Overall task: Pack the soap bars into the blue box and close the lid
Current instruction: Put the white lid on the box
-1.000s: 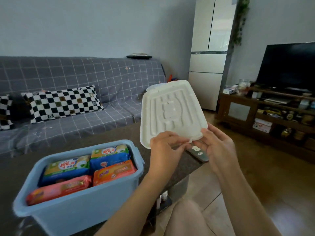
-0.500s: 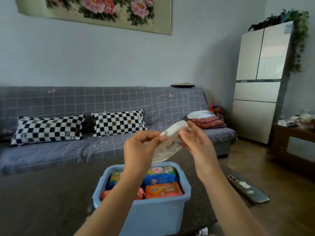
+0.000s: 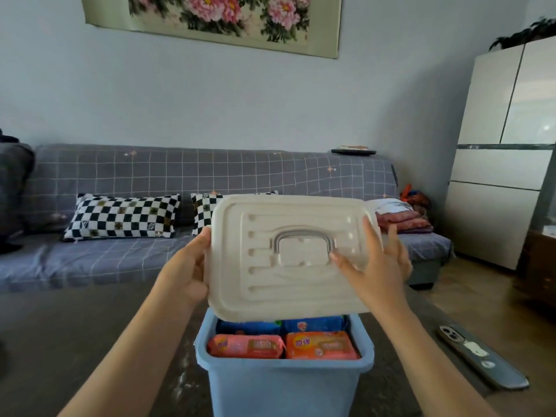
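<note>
The blue box stands on the dark table right in front of me. Inside lie wrapped soap bars: a pink one, an orange one and blue ones behind them. I hold the white lid top side towards me, tilted above the box's far half, its grey handle folded flat. My left hand grips the lid's left edge. My right hand holds the right edge, thumb across the top near the handle. The lid hides the far rim of the box.
A phone lies on the table to the right of the box. Behind the table runs a grey checked sofa with checkered pillows and folded cloths. A tall white fridge stands at the right.
The lid has been turned over from underside-up to top side facing me and brought from the right to above the box. My view has swung left and centred on the box.
</note>
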`<state>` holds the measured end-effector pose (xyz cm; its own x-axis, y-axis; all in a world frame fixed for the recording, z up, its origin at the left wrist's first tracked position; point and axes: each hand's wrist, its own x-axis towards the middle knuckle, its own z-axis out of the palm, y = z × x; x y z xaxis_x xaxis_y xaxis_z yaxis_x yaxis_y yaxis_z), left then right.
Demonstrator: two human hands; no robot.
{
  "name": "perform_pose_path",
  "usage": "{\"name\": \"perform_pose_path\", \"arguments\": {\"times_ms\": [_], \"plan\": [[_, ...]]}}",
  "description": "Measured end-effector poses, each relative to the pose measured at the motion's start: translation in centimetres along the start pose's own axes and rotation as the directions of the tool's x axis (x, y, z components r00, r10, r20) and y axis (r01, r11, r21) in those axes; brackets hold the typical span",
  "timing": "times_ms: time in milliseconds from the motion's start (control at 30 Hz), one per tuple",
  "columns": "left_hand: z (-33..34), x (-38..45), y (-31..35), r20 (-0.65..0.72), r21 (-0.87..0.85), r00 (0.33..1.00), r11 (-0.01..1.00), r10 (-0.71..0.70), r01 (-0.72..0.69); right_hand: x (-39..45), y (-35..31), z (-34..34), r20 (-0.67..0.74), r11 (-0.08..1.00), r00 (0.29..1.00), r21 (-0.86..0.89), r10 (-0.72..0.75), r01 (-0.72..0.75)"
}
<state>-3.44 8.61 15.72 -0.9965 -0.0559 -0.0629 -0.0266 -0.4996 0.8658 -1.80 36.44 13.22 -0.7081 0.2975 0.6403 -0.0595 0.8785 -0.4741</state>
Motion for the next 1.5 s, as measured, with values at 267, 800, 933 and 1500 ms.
{"name": "perform_pose_path", "arguments": {"times_ms": [267, 800, 933, 1500], "plan": [[-3.2, 2.9, -3.3, -0.109, 0.127, 0.985, 0.981, -0.132, 0.145, -1.0, 2.7, 2.5, 0.353, 0.917, 0.905, 0.226, 0.238, -0.33], [-6.9, 5.2, -8.9, -0.071, 0.881, 0.987, 0.473, 0.144, -0.005, -3.8, 5.3, 5.2, 0.537, 0.878, 0.741, 0.002, 0.402, -0.478], [-7.5, 5.2, -8.9, -0.082, 0.897, 0.988, 0.443, 0.134, 0.015, -4.5, 5.6, 5.9, 0.541, 0.874, 0.739, 0.012, 0.402, -0.485], [-7.4, 4.4, -9.0, -0.041, 0.887, 0.995, 0.456, -0.085, 0.076, -4.8, 5.2, 5.8, 0.592, 0.708, 0.618, 0.111, 0.517, -0.698]]}}
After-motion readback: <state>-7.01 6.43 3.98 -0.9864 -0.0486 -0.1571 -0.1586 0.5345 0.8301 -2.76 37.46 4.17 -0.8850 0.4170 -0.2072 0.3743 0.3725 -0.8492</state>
